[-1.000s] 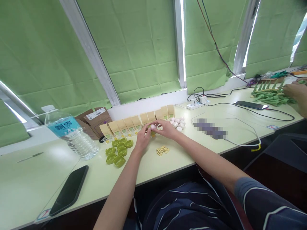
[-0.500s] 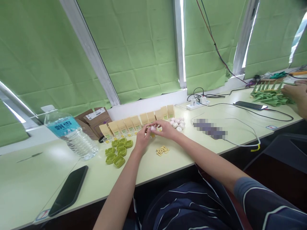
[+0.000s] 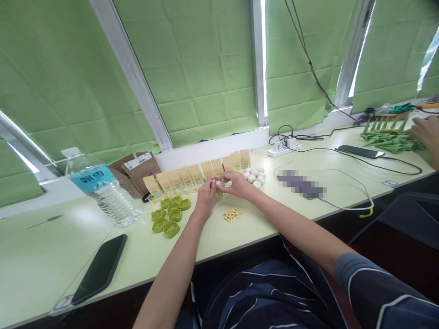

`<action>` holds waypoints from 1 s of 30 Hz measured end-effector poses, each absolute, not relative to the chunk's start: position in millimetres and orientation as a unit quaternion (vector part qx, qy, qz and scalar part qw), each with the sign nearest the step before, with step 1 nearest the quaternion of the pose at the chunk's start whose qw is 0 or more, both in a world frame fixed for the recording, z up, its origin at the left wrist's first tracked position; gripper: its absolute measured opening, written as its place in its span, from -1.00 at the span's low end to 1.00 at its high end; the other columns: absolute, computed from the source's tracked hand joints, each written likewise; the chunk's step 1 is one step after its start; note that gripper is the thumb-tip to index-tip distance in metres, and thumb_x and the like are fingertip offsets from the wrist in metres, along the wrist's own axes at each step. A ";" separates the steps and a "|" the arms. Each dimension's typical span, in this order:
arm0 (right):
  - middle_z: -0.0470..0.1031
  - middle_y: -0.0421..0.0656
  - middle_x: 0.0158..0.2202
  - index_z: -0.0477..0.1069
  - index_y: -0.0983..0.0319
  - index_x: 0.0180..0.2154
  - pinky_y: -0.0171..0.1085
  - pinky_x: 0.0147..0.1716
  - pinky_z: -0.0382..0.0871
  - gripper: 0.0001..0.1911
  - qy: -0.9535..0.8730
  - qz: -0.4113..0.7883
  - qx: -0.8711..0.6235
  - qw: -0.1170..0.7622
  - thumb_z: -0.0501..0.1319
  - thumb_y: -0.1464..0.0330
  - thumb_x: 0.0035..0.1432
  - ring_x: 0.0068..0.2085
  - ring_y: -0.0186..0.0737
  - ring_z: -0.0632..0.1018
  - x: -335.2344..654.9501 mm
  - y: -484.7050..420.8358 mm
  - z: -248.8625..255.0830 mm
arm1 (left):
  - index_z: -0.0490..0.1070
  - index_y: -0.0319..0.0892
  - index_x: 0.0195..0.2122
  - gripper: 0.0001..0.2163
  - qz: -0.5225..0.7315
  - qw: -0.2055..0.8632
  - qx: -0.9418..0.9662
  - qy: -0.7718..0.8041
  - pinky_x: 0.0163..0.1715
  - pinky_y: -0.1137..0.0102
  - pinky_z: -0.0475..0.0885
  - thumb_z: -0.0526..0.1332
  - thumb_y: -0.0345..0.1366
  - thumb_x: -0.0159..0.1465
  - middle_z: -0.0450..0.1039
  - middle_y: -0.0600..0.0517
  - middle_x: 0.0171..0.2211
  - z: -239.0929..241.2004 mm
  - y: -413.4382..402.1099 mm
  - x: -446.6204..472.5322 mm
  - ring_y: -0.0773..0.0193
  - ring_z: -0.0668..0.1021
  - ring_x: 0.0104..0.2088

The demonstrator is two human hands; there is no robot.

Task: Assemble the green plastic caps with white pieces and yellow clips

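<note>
My left hand (image 3: 206, 194) and my right hand (image 3: 237, 185) meet above the table, their fingertips closed around a small pale round piece (image 3: 220, 183). Its details are too small to make out. Just right of my right hand lies a pile of similar white and pinkish round pieces (image 3: 254, 177). Several olive-green hollow shaped pieces (image 3: 171, 227) sit to the left of my left hand. Thin yellow loop-like pieces (image 3: 233, 214) are heaped in front of my hands. Behind my hands stands a row of beige upright flaps (image 3: 187, 178) with clear and yellow parts at their feet, partly hidden by my fingers.
A large water bottle (image 3: 103, 187), a cardboard box (image 3: 139, 171) and a black phone (image 3: 100, 269) are on the left. On the right are a power strip (image 3: 284, 147), cables and another phone (image 3: 360, 151). A co-worker's hand (image 3: 427, 132) is beside green cone-shaped pieces (image 3: 393, 139).
My fingers have shifted slightly around the pale round piece, which stays between both hands. The co-worker's hand at the far right has moved. The view has shifted a little.
</note>
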State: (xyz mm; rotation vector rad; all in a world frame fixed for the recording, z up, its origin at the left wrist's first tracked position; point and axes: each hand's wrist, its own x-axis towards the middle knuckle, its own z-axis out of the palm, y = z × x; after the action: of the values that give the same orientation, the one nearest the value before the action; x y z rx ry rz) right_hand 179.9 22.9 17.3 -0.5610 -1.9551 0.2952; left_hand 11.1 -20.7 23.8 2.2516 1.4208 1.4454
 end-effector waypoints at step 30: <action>0.54 -0.12 -0.28 0.61 0.19 -0.12 -0.27 -0.24 0.39 -0.77 -0.818 0.100 -0.222 0.521 0.32 0.35 0.15 -0.29 -0.27 0.53 180.9 17.0 20.7 | 0.36 -0.13 -0.07 -0.70 0.479 0.127 0.711 0.498 -0.25 0.37 0.40 0.04 -0.03 0.39 0.60 -0.01 -0.27 25.1 -21.9 8.6 0.23 0.60 -0.29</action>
State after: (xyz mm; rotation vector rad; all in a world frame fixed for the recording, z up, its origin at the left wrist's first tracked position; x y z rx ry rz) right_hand 180.9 17.0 20.7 -0.5327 -1.9596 0.2408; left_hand 8.6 -21.9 25.1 2.0698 1.4497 1.3944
